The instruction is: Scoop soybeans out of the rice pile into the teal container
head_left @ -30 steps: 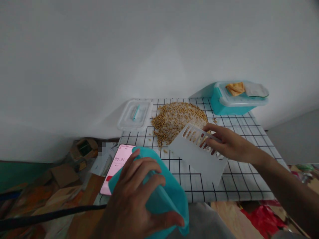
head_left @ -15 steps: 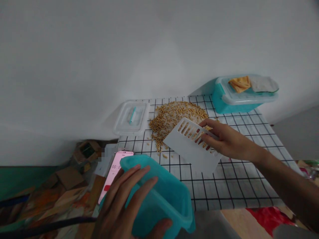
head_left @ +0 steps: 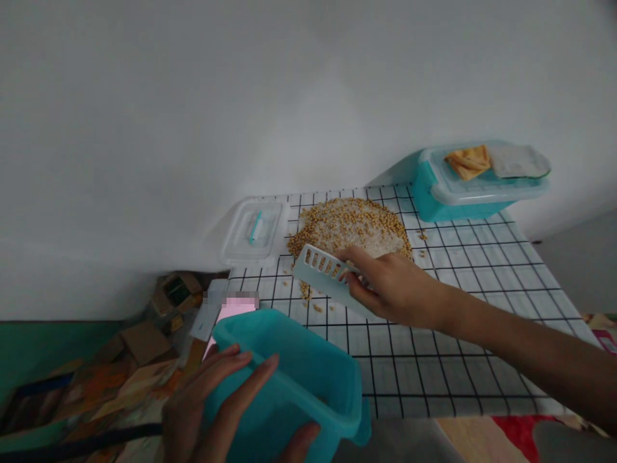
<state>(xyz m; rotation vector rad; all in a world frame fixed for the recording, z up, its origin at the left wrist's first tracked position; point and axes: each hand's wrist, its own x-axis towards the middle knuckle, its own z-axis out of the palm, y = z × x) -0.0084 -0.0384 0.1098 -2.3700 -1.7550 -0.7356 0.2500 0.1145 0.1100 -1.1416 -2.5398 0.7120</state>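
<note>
My right hand [head_left: 385,286] is closed on a white slotted plastic plate [head_left: 318,276], gripping it by its slotted edge. The plate is tilted steeply over the near side of a pile of yellow beans mixed with pale grains [head_left: 351,222]. Loose beans lie just beyond and left of it. At the lower left, my left hand [head_left: 216,399] holds a teal plastic bin [head_left: 279,399] by its near wall, thumb low and fingers at the rim. The bin tilts at the table's front edge. Its bottom is mostly hidden.
A white table with black grid lines [head_left: 463,328] stands against the wall. A clear lid [head_left: 231,241] with a teal strip lies at back left. A lidded teal box [head_left: 448,209] with cloths [head_left: 470,161] stands at back right. A phone [head_left: 236,308] is partly behind the bin.
My right hand has moved left and turned the slotted plate, which now shows more edge-on. The bin and my left hand have shifted slightly left.
</note>
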